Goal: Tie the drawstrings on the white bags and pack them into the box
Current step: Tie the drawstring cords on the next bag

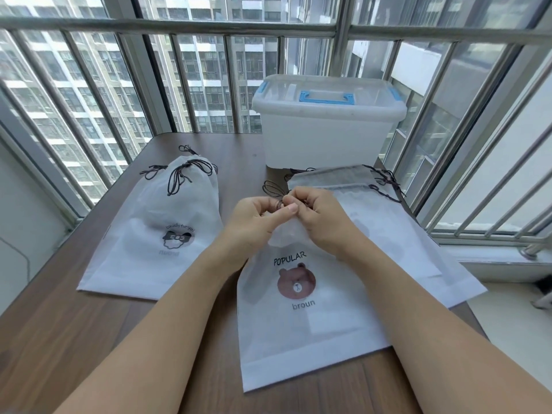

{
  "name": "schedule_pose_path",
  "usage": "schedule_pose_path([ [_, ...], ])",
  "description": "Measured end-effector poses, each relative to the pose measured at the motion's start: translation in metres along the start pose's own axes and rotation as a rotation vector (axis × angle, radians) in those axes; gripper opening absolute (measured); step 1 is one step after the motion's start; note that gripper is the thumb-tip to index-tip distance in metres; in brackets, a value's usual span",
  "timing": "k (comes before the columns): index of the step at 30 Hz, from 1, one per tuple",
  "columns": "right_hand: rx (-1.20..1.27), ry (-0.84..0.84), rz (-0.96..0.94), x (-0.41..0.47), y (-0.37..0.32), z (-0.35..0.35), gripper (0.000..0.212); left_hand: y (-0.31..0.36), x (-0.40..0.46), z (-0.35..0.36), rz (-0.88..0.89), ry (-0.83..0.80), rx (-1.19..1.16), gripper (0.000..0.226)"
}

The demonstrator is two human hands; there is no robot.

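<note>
A white bag with a brown bear and the word POPULAR [298, 312] lies in front of me on the table. Its gathered neck is bunched between both hands. My left hand [257, 218] and my right hand [319, 218] each pinch the dark drawstring [274, 188] at the neck, thumbs nearly touching. To the left lies a pile of white bags with tied cords [155, 228]. On the right, flat white bags with loose cords [385, 216] overlap each other. The translucent box [325, 135] with a blue handle stands at the back, lid on.
The wooden table [89, 324] ends at a window with metal railing bars [179, 25] behind and to both sides. A white sill runs along the right edge beyond the flat bags.
</note>
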State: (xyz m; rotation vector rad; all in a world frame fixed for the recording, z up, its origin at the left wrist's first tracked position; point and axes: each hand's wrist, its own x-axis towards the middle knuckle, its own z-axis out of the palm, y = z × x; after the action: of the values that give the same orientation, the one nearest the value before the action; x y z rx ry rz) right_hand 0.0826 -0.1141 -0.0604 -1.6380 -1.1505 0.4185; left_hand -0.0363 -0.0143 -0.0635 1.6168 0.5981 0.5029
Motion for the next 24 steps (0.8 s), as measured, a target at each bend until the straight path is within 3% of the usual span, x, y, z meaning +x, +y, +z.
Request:
schedule_pose_path([
  [4,-0.021,-0.007,0.025,-0.001,0.002,-0.006,0.032,0.004,-0.002,-0.009,0.262,0.086,0.191,0.01],
  [7,-0.104,-0.001,0.018,-0.001,0.003,-0.008,0.032,0.004,-0.002,-0.015,0.457,0.173,0.475,0.006],
  [12,-0.165,-0.043,-0.022,-0.003,-0.006,-0.015,0.029,0.011,0.0,-0.029,0.699,0.138,0.68,0.006],
  [14,-0.128,-0.067,-0.026,-0.003,-0.008,-0.018,0.031,0.014,-0.001,-0.029,0.71,0.134,0.665,0.008],
  [18,-0.122,-0.1,-0.032,-0.003,-0.004,-0.018,0.025,0.009,-0.004,-0.018,0.555,0.154,0.612,0.007],
  [24,-0.111,-0.09,-0.005,-0.002,-0.002,-0.018,0.025,0.012,-0.007,-0.015,0.597,0.186,0.491,0.015],
])
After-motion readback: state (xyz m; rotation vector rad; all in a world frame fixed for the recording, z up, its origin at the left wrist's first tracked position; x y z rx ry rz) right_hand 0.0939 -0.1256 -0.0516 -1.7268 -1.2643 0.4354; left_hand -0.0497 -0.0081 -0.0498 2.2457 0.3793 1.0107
